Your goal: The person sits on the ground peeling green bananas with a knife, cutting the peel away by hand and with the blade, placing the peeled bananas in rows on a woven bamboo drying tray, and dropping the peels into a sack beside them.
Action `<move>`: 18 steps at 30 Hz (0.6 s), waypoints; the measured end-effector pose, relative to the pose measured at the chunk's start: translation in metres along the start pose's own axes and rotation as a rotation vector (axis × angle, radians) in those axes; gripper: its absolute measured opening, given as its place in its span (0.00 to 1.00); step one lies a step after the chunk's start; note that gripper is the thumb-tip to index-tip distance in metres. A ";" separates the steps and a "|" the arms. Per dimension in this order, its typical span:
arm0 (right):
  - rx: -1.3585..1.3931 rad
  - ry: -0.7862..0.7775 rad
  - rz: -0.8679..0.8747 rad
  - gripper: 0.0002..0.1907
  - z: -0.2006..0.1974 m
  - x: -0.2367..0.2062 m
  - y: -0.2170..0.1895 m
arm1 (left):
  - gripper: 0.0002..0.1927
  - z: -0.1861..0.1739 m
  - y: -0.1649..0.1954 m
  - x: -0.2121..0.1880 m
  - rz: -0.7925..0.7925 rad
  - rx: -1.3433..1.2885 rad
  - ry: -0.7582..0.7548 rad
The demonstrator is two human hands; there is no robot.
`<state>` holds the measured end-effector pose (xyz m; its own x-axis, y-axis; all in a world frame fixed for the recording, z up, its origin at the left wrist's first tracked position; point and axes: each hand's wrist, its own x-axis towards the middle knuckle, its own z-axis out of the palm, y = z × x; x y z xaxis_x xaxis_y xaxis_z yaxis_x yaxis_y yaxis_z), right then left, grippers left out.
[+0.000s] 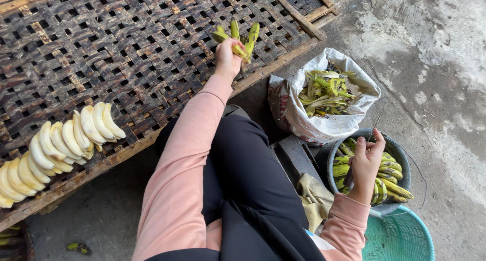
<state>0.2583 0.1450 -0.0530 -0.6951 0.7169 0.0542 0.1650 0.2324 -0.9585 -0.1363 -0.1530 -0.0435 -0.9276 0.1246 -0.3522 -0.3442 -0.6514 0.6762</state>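
banana peel [238,38]: clenched in left hand [228,56], over woven rack [126,53]
right hand [365,162]: gripping knife [375,124] above bucket [400,155]

Head camera looks steeply down (close range) over the lap.

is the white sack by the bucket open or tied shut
Open: the white sack has its mouth spread wide, showing green peels heaped inside, beside the bucket.
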 end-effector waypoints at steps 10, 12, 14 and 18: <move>0.185 -0.218 -0.159 0.29 0.030 0.013 -0.113 | 0.20 0.115 -0.052 -0.083 1.169 1.243 -0.445; 0.305 -0.313 -0.237 0.31 0.040 0.022 -0.137 | 0.24 0.139 -0.068 -0.110 1.287 1.406 -0.437; 0.320 -0.349 -0.333 0.32 0.050 0.031 -0.154 | 0.25 0.149 -0.079 -0.130 1.396 1.392 -0.448; 0.164 -0.328 -0.363 0.32 0.062 0.038 -0.165 | 0.25 0.138 -0.088 -0.153 1.492 1.355 -0.438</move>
<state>0.1614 0.0927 0.0902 -0.8744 0.3594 0.3260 -0.2212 0.3028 -0.9270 0.0153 -0.0114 0.0402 -0.4294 0.4021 0.8087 0.8702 0.4237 0.2514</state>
